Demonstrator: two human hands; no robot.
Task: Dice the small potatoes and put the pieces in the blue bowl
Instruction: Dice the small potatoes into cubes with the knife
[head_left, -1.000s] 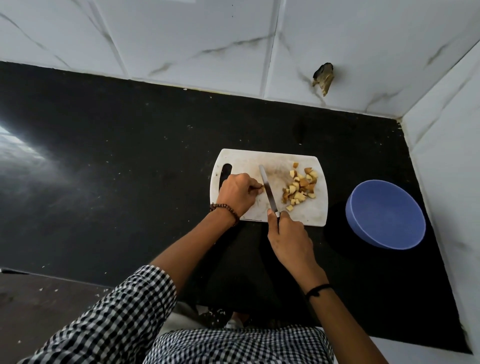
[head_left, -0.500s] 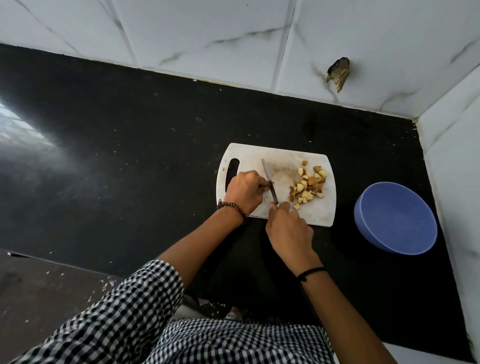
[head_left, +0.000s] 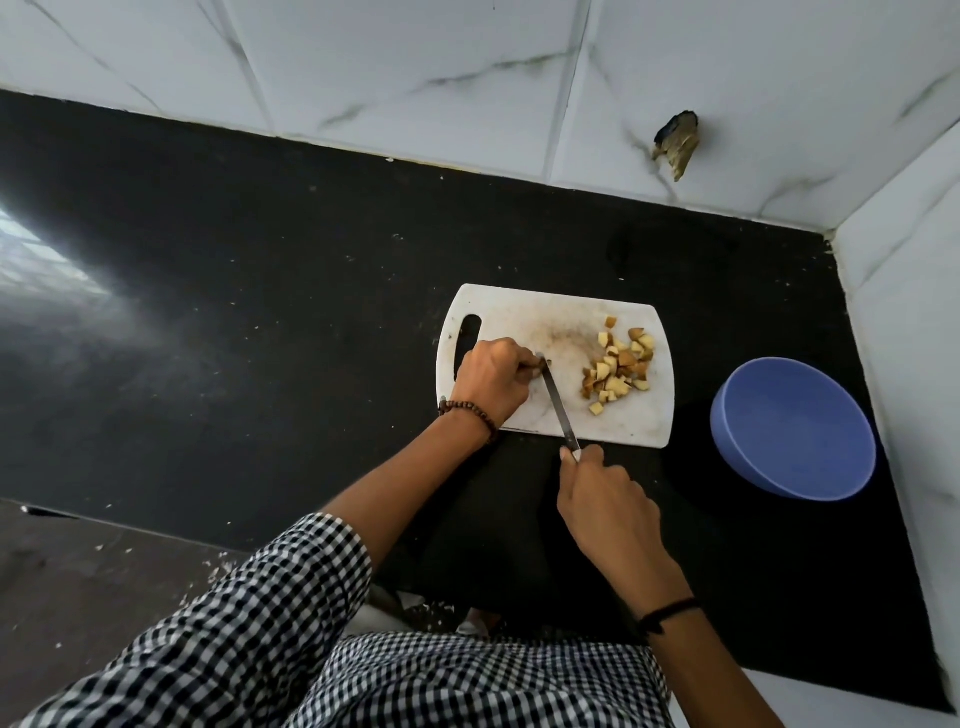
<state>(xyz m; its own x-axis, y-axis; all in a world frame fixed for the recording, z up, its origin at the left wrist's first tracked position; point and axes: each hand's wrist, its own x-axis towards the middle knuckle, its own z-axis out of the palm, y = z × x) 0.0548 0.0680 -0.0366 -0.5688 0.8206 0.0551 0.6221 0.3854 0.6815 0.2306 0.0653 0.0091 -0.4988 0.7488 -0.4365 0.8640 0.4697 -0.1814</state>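
The left hand (head_left: 493, 382) lies knuckles-up, fingers curled down and pinching a small brown potato piece (head_left: 538, 365), most of it hidden under the fingertips. The right hand (head_left: 608, 499) is closed round the handle of a slim steel knife (head_left: 557, 404). The blade slants up and to the left, and its tip meets the potato piece at the left fingertips. A brown beaded bracelet (head_left: 467, 410) circles the left wrist and a thin black band (head_left: 667, 613) the right.

The left hand and the blade are over a white plastic cutting board (head_left: 519, 317) with a slot handle at its left end; the right hand is just off its near edge. A heap of diced potato pieces (head_left: 618, 366), pale yellow with brown skin, lies on the board's right part. A round blue plastic bowl (head_left: 795, 431) stands on the black table (head_left: 260, 312) to the right of the board, apart from it and near the white marble-tiled wall (head_left: 415, 62).
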